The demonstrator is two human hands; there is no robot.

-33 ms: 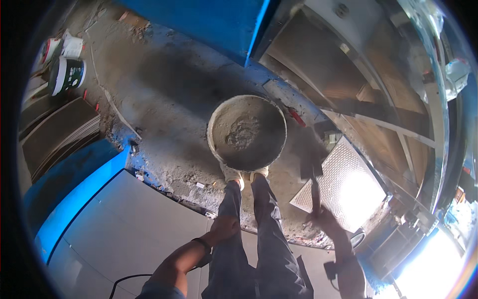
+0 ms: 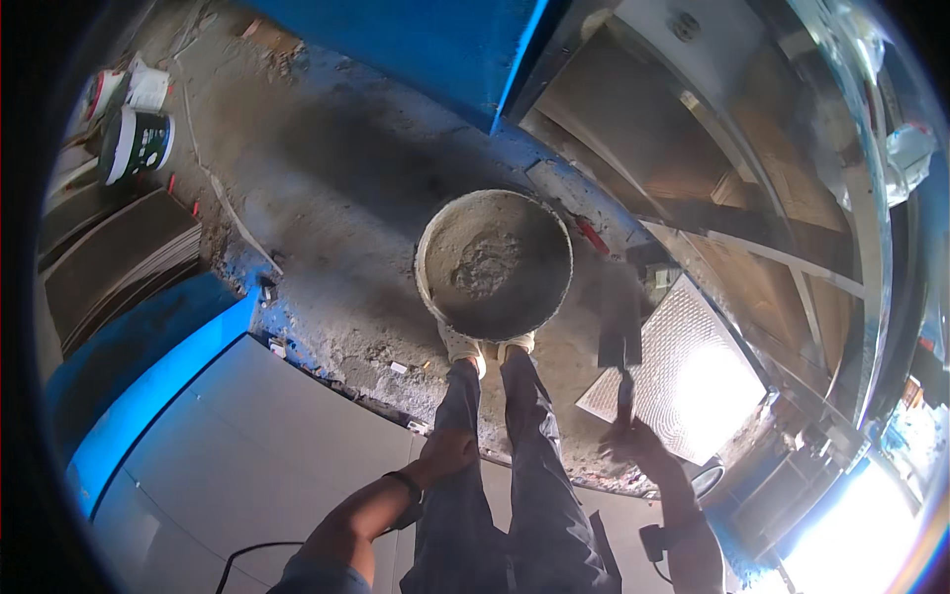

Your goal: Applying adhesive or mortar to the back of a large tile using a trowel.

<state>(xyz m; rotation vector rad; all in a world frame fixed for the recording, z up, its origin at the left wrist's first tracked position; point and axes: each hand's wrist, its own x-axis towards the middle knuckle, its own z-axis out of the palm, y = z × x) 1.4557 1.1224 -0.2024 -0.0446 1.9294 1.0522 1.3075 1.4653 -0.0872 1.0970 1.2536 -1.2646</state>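
My right hand (image 2: 638,445) is closed round the handle of a trowel (image 2: 620,322). The trowel's dark, flat, rectangular blade points away from me, to the right of a round bucket (image 2: 428,287). Grey mortar-like mix (image 2: 485,262) lies in the bucket, rough and lumpy in the middle. Against my left leg, near the knee, rests my left hand (image 2: 450,453), its fingers folded in and nothing visible in it. Beyond the trowel a pale tile (image 2: 658,342) with a ridged surface lies on the ground, bright with glare.
My feet (image 2: 515,345) stand right behind the bucket. Large pale panels (image 2: 257,426) spread at the near left. A stack of brown boards (image 2: 129,252) and a dark-and-white tub (image 2: 139,147) stand at the far left. Blue panels (image 2: 416,45) and leaning boards (image 2: 633,119) border the far side.
The trowel has come slightly nearer to me, and its blade has turned a little so more of its face shows. My left hand and the bucket stay nearly in place.
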